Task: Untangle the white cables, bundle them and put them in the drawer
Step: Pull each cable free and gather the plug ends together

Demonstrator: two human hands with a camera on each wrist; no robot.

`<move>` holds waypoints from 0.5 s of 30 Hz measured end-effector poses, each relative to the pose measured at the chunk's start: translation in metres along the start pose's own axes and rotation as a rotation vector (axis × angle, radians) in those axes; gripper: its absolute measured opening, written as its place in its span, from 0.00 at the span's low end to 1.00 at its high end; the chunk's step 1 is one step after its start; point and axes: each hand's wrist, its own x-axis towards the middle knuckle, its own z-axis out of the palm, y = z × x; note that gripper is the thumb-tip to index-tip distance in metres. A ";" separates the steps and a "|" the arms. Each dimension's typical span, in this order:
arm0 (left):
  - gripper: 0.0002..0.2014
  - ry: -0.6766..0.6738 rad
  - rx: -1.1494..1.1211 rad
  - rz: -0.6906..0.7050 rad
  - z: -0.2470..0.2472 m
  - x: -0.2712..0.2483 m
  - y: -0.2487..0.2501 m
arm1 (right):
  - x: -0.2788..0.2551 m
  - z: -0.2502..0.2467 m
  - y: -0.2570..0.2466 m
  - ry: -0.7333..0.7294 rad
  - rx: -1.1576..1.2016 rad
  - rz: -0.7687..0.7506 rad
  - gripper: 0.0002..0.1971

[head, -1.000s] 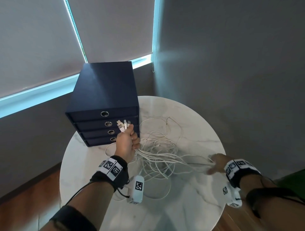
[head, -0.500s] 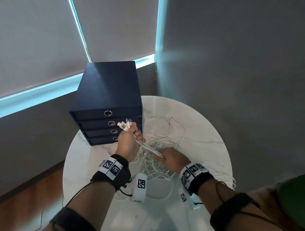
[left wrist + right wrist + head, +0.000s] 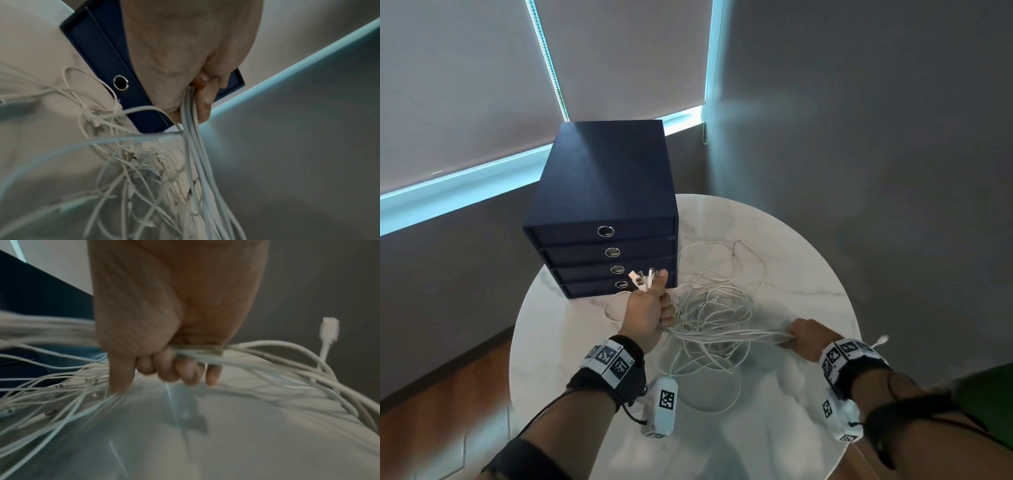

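Fingers [image 3: 164,369] of my right hand [image 3: 806,337] were curled tight round a bunch of white cables [image 3: 722,334], near the right edge of the round marble table [image 3: 791,428]. My left hand [image 3: 649,310] was a closed fist too, holding the same cables by their ends, so the little plugs [image 3: 642,279] poked up past my thumb. Between my two hands the cables ran in a straight band just above the table. Under that band, more loops of cable lay in a messy pile on the table top. One loose plug [image 3: 329,331] hung in the air past my right hand. Behind my left hand stood a dark blue drawer box [image 3: 606,192] on the table. It had four drawers, each with a round metal ring [image 3: 605,231], and all four were pushed in. I wore black wrist bands [image 3: 616,368] with checkered tags.
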 end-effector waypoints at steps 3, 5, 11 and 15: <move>0.22 0.037 0.030 0.014 -0.018 0.003 0.003 | -0.004 -0.007 0.000 -0.196 -0.022 0.008 0.20; 0.21 0.072 0.037 0.007 -0.032 0.003 0.005 | -0.001 -0.019 -0.005 -0.263 -0.043 -0.014 0.27; 0.19 0.143 0.055 -0.018 -0.062 -0.003 -0.001 | 0.027 -0.064 -0.072 -0.033 0.327 -0.183 0.32; 0.18 0.172 0.048 -0.006 -0.069 -0.008 -0.001 | 0.036 -0.062 -0.144 0.056 0.354 -0.227 0.31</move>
